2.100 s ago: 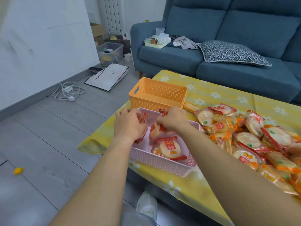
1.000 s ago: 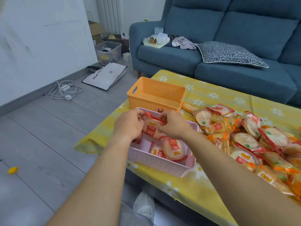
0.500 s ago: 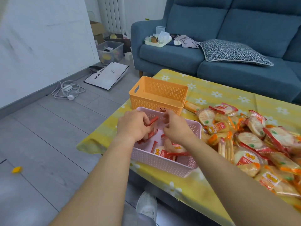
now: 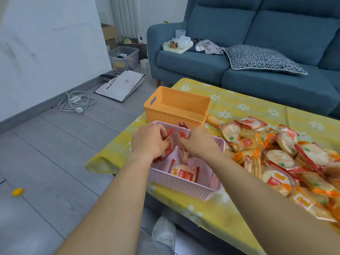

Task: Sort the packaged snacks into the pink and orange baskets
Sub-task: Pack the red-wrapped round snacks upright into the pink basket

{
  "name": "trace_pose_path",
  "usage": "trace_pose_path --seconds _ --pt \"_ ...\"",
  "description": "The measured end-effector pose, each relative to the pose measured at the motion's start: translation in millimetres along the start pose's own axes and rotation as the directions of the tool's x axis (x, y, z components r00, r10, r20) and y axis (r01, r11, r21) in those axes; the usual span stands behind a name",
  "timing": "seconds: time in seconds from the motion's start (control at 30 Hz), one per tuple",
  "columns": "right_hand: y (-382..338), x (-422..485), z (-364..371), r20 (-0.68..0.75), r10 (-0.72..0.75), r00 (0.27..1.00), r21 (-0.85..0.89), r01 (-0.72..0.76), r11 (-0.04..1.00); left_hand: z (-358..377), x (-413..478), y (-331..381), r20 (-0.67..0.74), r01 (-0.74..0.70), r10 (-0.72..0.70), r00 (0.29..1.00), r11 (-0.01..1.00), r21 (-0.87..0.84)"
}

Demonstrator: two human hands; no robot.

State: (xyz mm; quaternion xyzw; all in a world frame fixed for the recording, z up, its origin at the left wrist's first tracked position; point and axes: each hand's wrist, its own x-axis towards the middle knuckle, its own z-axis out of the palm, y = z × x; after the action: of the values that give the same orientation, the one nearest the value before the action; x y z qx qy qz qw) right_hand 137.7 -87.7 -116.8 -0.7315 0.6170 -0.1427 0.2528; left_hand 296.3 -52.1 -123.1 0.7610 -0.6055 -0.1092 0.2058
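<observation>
Both hands are inside the pink basket, which sits near the table's front left corner. My left hand grips a red-wrapped rice cracker packet against the basket's left wall. My right hand pinches another red packet, held on edge near the middle. A third red packet lies flat on the basket floor. The orange basket stands just behind the pink one; its inside shows no packets. A heap of red and orange snack packets covers the table to the right.
The table wears a yellow flowered cloth. A blue sofa with a patterned cushion and a small tray stands behind it. On the grey floor at left lie a white cable, a paper bag and a clear bin.
Both hands have stayed in the pink basket, shifting packets. The packets they hold now stand on edge at the left and middle, and one packet lies flat at the basket's front.
</observation>
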Motion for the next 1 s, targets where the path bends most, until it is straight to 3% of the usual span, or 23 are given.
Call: trace_pose_path --seconds 0.07,0.13,0.2,0.27,0.33,0.43,0.53,0.73,0.83,1.0 --pt "-7.8 4.3 11.1 0.004 0.101 0.995 0.182 -0.100 0.978 -0.9 0.4 0.2 -0.014 -0.044 0.043 0.999 0.996 -0.077" --pt "-15.7 4.5 17.7 0.177 0.159 0.971 0.456 -0.224 0.861 -1.0 -0.2 0.5 0.022 -0.101 0.103 0.994 0.992 -0.077" --pt "-18.2 0.7 16.9 0.323 0.142 0.936 0.587 -0.316 0.746 0.9 -1.0 0.1 0.091 -0.115 0.113 0.989 0.993 0.019" --pt "-9.9 -0.7 14.3 0.275 0.113 0.955 0.432 -0.228 0.873 3.9 0.4 -1.0 0.080 -0.107 0.100 0.992 0.990 0.089" --pt "0.0 -4.9 10.5 0.200 0.011 0.980 0.030 -0.018 0.999 6.1 1.6 -0.8 0.046 -0.097 0.092 0.995 0.990 0.104" --pt "3.8 -19.0 11.2 0.380 0.010 0.925 -0.340 0.130 0.931 6.6 1.4 1.2 0.042 -0.082 0.077 0.996 0.990 0.112" --pt "3.5 -27.0 12.9 0.420 -0.034 0.907 -0.488 0.257 0.834 6.8 0.8 1.7 0.034 -0.071 0.067 0.997 0.991 0.116" --pt "10.0 -27.9 -28.5 0.459 -0.032 0.888 -0.496 0.286 0.820 8.1 0.5 2.5 0.023 -0.063 0.061 0.998 0.988 0.142" --pt "14.2 -27.1 -39.5 0.427 -0.050 0.903 -0.421 0.248 0.872 10.1 0.2 1.1 0.025 -0.074 0.071 0.997 0.986 0.152" --pt "7.9 -11.6 -20.9 0.127 -0.066 0.990 -0.058 0.074 0.996 10.4 0.2 0.0 0.013 -0.080 0.079 0.997 0.991 0.106"
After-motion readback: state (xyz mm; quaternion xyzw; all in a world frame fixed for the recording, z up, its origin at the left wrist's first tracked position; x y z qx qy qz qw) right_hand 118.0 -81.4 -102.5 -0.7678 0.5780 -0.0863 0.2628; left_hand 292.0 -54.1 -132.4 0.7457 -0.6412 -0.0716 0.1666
